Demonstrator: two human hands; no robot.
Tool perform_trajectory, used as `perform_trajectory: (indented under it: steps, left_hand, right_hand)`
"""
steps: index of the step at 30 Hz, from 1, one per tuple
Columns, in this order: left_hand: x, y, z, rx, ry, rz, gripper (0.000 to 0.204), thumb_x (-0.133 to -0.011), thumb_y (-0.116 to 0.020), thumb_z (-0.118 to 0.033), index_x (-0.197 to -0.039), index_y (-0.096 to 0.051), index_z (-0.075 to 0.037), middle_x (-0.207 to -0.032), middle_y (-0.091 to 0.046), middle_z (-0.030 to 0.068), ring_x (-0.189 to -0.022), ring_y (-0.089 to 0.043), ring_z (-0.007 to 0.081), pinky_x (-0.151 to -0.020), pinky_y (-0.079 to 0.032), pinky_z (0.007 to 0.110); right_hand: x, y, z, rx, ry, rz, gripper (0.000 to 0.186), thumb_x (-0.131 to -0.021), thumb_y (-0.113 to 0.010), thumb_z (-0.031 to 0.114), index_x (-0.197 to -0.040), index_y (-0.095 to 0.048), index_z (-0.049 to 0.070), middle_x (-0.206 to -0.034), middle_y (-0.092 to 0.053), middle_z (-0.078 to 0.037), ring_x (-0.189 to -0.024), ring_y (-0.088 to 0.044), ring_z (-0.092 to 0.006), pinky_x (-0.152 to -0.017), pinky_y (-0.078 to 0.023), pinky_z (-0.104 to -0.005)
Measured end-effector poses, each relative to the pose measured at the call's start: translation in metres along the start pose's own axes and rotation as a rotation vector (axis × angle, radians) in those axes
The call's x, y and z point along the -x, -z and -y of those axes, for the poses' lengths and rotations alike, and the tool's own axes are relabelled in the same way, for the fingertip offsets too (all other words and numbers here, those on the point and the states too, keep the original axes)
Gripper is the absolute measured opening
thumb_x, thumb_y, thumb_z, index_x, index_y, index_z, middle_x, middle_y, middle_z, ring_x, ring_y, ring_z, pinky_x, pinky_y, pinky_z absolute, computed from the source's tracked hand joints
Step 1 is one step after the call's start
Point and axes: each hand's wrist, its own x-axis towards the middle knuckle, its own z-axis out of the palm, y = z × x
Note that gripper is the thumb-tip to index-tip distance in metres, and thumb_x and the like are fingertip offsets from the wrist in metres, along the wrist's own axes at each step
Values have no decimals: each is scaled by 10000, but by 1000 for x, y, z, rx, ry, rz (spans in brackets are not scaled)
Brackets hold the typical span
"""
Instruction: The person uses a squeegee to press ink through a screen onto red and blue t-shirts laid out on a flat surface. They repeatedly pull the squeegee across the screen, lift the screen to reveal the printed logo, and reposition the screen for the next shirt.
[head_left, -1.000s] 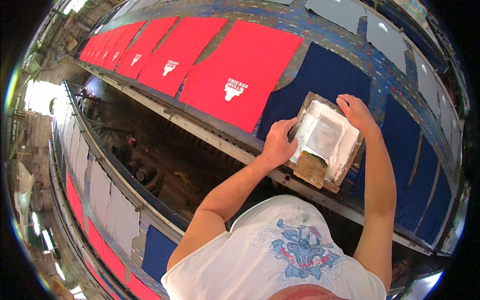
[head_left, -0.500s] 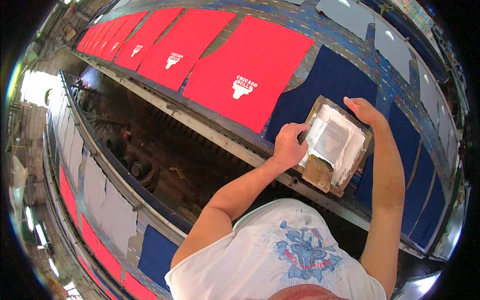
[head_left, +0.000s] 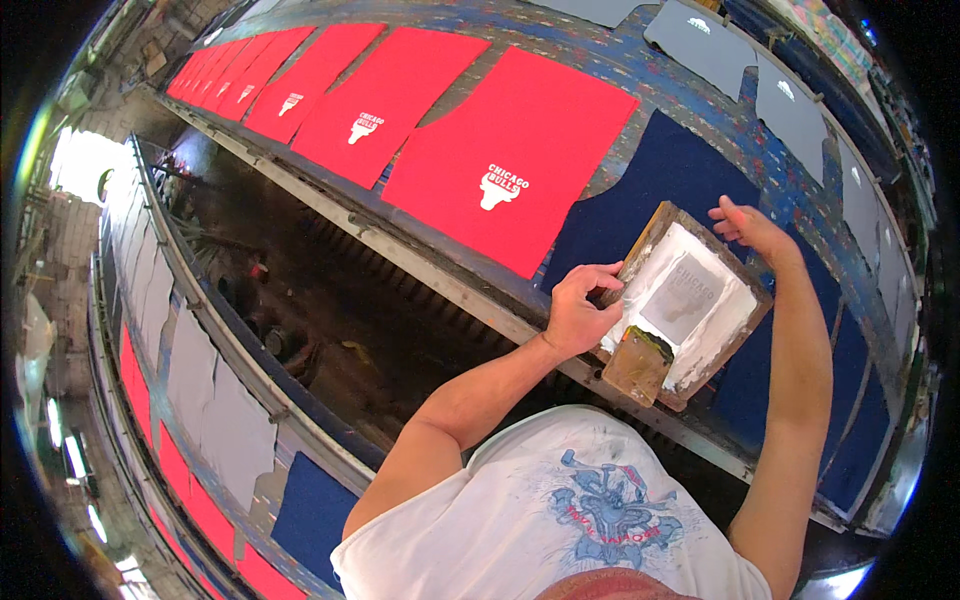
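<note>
A small wooden screen-printing frame (head_left: 742,325) lies tilted over a navy blue fabric piece (head_left: 655,180) at the table's near edge. White ink coats the inside of its mesh around a grey stencil patch. At the near left corner of the frame rests a worn wooden squeegee (head_left: 636,372), its dark edge toward the mesh. My left hand (head_left: 584,310) pinches the frame's left side between thumb and fingers. Just past the frame's far right corner, my right hand (head_left: 750,228) is raised with fingers apart, holding nothing.
Red fabric pieces (head_left: 530,130) with white prints run in a row to the far left along the table. Grey printed pieces (head_left: 705,50) lie along its far side. Behind a dark gap, another long table (head_left: 235,420) at left carries grey, red and navy pieces.
The whole view has shifted slightly. My right hand's fingers have spread further apart beside the frame. The squeegee sits a little nearer the frame's left corner; my left hand keeps its hold.
</note>
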Motion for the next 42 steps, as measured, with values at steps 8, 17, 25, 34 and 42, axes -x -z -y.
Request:
perform_trajectory:
  steps: [8,17,25,34,42]
  left_hand:
    - [-19,19,-5,306,218,-33,328,-864,-876,87,-1132,-725,-27,-1451,-760,181,-1147,-722,120,-961,-601,302]
    - [-34,67,-12,-77,202,-171,383,-809,-932,39,-1160,-797,-31,-1094,-761,37,-957,-687,143,-895,-584,329]
    - [-39,23,-15,185,168,-69,388,-888,-850,165,-1226,-724,22,-1318,-770,172,-1170,-740,219,-1061,-599,372]
    - [-34,-28,-9,186,90,-10,370,-854,-856,167,-1173,-746,14,-1434,-731,202,-1324,-697,246,-1170,-532,398]
    - [-50,-19,-29,212,97,118,311,-853,-860,93,-1129,-766,-12,-1394,-736,188,-1327,-693,269,-1160,-509,393]
  right_hand:
    - [118,-2,-26,-264,410,-570,682,-1196,-513,589,-1521,-710,23,-1423,-768,-146,-1322,-688,-230,-1145,-512,-391]
    - [243,-209,-67,-558,405,-496,497,-1125,-671,145,-1601,-617,12,-1442,-711,-128,-1228,-727,-214,-1049,-591,-363]
    - [250,-268,-76,-813,633,-761,690,-1099,-748,150,-1708,-459,1,-1546,-550,-169,-1416,-609,-272,-1142,-586,-443]
    - [281,-214,-74,-526,295,-849,436,-1155,-664,233,-1508,-682,-21,-1274,-712,-150,-1141,-735,-240,-1016,-605,-390]
    - [299,-216,-36,-341,80,-937,451,-1050,-557,-2,-1479,-694,-33,-1388,-732,-222,-1323,-708,-370,-1143,-534,-440]
